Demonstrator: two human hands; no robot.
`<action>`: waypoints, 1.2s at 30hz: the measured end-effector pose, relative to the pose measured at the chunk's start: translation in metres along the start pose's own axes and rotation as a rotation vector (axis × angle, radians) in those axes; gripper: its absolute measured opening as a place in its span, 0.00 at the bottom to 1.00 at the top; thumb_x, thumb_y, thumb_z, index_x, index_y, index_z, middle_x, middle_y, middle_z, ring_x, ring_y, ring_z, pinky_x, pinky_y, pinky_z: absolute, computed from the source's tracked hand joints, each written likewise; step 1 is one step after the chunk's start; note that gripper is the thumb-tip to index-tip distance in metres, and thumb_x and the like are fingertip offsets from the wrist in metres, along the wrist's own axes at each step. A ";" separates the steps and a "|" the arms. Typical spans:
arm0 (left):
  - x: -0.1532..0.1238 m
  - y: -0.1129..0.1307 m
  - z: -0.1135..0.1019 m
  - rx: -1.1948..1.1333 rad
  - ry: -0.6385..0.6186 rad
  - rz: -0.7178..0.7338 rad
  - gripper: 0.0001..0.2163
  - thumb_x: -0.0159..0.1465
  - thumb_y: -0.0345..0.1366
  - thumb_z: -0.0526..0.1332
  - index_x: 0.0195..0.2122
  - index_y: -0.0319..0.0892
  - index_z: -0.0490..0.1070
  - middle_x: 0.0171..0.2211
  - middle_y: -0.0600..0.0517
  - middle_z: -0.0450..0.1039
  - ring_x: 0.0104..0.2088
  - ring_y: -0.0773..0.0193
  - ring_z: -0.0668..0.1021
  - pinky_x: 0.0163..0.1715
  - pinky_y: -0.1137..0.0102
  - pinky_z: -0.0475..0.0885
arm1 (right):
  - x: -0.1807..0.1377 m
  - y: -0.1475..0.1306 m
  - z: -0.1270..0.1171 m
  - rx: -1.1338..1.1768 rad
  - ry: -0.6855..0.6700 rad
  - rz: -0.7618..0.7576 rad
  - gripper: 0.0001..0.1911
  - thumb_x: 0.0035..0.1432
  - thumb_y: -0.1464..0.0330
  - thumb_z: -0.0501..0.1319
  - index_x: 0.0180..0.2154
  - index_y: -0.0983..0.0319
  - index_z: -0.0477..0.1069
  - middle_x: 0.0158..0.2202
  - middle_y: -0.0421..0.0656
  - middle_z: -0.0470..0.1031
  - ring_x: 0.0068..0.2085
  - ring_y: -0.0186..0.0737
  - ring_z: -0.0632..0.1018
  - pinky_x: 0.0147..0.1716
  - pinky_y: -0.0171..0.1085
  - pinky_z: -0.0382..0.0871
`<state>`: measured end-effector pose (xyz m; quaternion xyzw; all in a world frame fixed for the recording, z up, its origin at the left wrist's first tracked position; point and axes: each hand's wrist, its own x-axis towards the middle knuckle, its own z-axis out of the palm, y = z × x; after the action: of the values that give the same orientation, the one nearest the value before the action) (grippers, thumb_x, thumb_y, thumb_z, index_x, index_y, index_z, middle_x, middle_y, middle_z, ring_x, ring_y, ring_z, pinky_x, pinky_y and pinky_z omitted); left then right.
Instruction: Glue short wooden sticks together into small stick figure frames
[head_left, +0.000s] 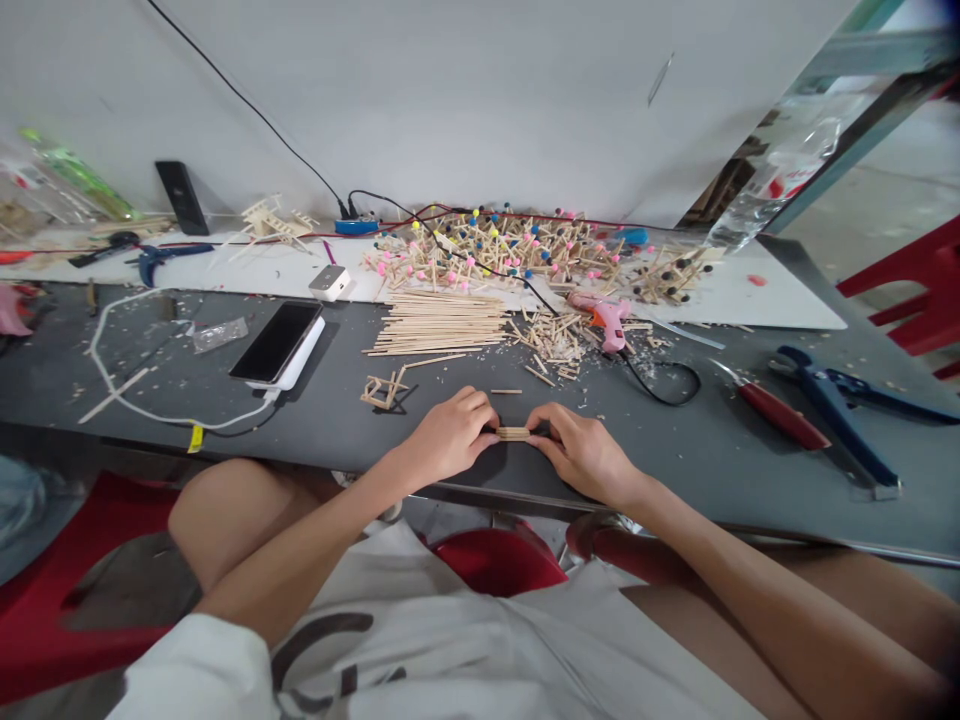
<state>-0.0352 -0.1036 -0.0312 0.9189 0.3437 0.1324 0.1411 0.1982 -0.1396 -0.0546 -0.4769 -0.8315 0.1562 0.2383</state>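
Note:
Between my two hands, close to the table's front edge, is a small bundle of short wooden sticks (514,434) lying side by side. My left hand (452,432) is closed, its fingertips pinching the bundle's left end. The right end is pinched by the thumb and fingers of my right hand (581,447). A single short stick (506,391) lies just beyond the bundle. To the left of my left hand stands a small frame of joined sticks (382,390). Farther back are a stack of long thin sticks (442,322) and a pile of short cut pieces (556,342).
A pink glue gun (611,318) with a black cable lies behind the cut pieces. At right are a red-handled knife (784,412) and a blue cutter (836,410). A phone on a white power bank (281,345) sits left. Ball-tipped stick models (510,245) are heaped against the wall.

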 end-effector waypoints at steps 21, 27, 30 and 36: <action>0.001 0.000 -0.001 -0.024 -0.021 -0.010 0.03 0.67 0.32 0.59 0.38 0.39 0.71 0.39 0.47 0.71 0.45 0.56 0.71 0.44 0.63 0.71 | 0.000 -0.002 0.002 -0.036 0.006 -0.003 0.04 0.64 0.71 0.56 0.42 0.60 0.63 0.37 0.42 0.75 0.28 0.36 0.75 0.28 0.34 0.61; 0.002 -0.001 -0.001 -0.018 -0.021 -0.002 0.03 0.66 0.32 0.60 0.38 0.39 0.71 0.38 0.47 0.71 0.45 0.56 0.72 0.44 0.64 0.71 | 0.000 -0.001 0.000 -0.011 0.004 0.011 0.04 0.64 0.71 0.56 0.42 0.60 0.64 0.33 0.41 0.74 0.26 0.35 0.73 0.26 0.33 0.59; 0.001 -0.002 -0.001 -0.015 -0.022 0.001 0.03 0.66 0.32 0.60 0.38 0.39 0.72 0.38 0.47 0.71 0.45 0.56 0.72 0.43 0.64 0.71 | 0.001 0.001 -0.001 0.027 -0.013 0.023 0.05 0.63 0.70 0.58 0.42 0.60 0.65 0.30 0.39 0.72 0.26 0.35 0.72 0.26 0.32 0.59; 0.001 -0.001 -0.002 0.005 -0.014 0.032 0.03 0.65 0.31 0.60 0.38 0.39 0.73 0.37 0.47 0.71 0.44 0.57 0.72 0.43 0.65 0.72 | 0.003 0.001 -0.004 0.055 -0.042 0.023 0.07 0.62 0.71 0.59 0.43 0.61 0.65 0.27 0.38 0.70 0.25 0.34 0.71 0.27 0.32 0.60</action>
<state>-0.0358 -0.1017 -0.0300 0.9256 0.3282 0.1272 0.1390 0.1994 -0.1363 -0.0509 -0.4765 -0.8260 0.1917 0.2321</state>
